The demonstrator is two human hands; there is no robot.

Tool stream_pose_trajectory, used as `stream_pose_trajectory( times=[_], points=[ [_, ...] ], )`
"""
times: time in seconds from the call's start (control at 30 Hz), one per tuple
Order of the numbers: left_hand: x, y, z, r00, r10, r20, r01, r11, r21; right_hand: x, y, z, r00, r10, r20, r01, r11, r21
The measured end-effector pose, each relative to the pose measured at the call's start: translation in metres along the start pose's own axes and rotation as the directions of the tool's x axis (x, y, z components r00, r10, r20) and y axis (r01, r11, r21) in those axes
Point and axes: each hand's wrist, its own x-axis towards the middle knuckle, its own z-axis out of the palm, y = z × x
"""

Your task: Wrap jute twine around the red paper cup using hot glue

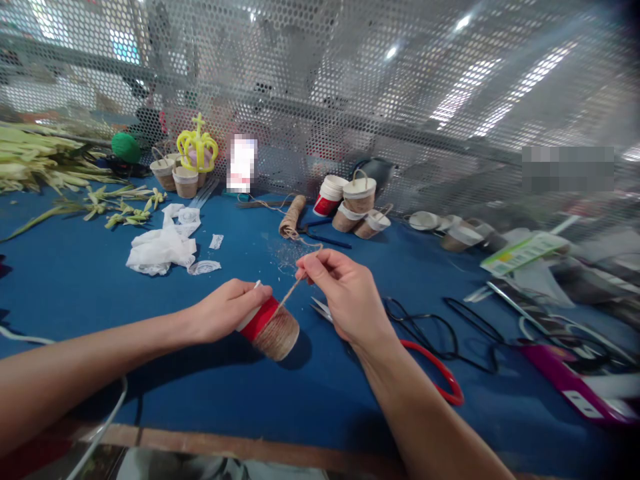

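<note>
My left hand (227, 310) is closed round a red paper cup (267, 327) lying tilted just above the blue table; the cup's lower half is wound with brown twine. My right hand (345, 293) pinches the loose strand of twine (293, 288) that runs taut from the cup up to my fingers. The strand leads back to a twine spool (291, 217) lying farther away on the table.
Scissors (430, 347) with black and red handles lie right of my right hand. Finished twine-wrapped cups (357, 203) stand at the back centre, more cups and a yellow crown (197, 148) at back left. Crumpled white plastic (163, 250), green leaves (45, 163), perforated metal screen (350, 80) behind.
</note>
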Motion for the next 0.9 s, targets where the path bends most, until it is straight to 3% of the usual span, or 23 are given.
stream_pose_trajectory(
  times=[0.57,0.9],
  points=[
    [0.0006,-0.0068,0.0003,1.0,0.028,0.01,-0.028,0.999,-0.036,-0.0027,0.0023,0.0004,0.997,0.067,-0.029,-0.066,0.996,0.053],
    [0.0023,-0.0069,0.0,0.998,0.007,-0.062,-0.007,1.0,0.007,-0.004,0.0028,-0.0004,0.996,0.077,-0.046,-0.073,0.994,0.08]
  ],
)
